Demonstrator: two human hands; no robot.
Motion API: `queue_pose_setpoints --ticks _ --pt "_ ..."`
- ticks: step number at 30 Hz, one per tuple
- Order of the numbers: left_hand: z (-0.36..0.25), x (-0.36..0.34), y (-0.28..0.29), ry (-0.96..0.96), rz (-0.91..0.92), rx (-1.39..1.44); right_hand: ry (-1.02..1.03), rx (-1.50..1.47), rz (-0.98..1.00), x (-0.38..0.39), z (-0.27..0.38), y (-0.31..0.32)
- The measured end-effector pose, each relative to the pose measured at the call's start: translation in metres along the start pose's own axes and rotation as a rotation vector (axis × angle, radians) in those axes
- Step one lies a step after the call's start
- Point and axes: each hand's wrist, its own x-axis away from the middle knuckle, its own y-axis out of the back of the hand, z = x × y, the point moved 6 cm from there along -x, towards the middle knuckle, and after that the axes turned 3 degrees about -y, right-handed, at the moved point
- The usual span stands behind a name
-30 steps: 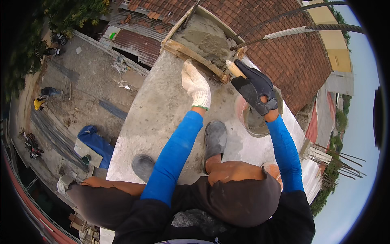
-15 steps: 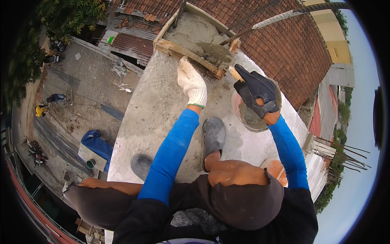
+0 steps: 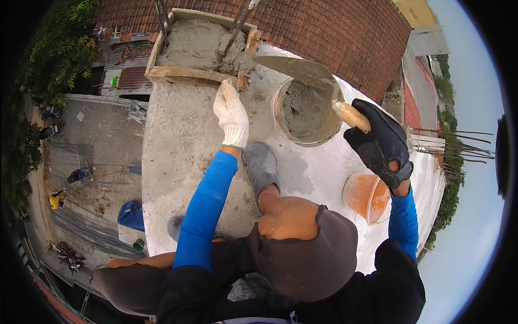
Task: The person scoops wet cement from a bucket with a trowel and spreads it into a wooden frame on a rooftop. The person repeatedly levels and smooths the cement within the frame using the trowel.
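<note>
Apparently nearly done filling far-left form (image 3: 189,75), not yet levelled; gripping trowel (image 3: 310,72) in right hand (image 3: 380,139) at bucket (image 3: 324,132), with mortar (image 3: 303,110) remaining; unable to tell left hand's (image 3: 231,114) grip.

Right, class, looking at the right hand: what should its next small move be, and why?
Probably lower the trowel into the bucket to scoop some grey mix: the right hand grips its wooden handle, and the blade appears at the bucket's mouth.
</note>
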Motion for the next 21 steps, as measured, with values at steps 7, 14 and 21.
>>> queue_pose_setpoints --ticks 7,14,21 --pt "0.014 0.031 -0.057 -0.085 0.342 -0.277 0.116 0.178 0.049 0.033 -0.083 0.01" --pt "0.028 0.04 -0.074 -0.091 0.31 -0.48 0.519 0.212 -0.026 -0.051 -0.045 -0.083" --pt "0.032 0.044 -0.077 -0.067 0.355 -0.429 0.699 0.393 0.099 -0.002 -0.004 -0.056"
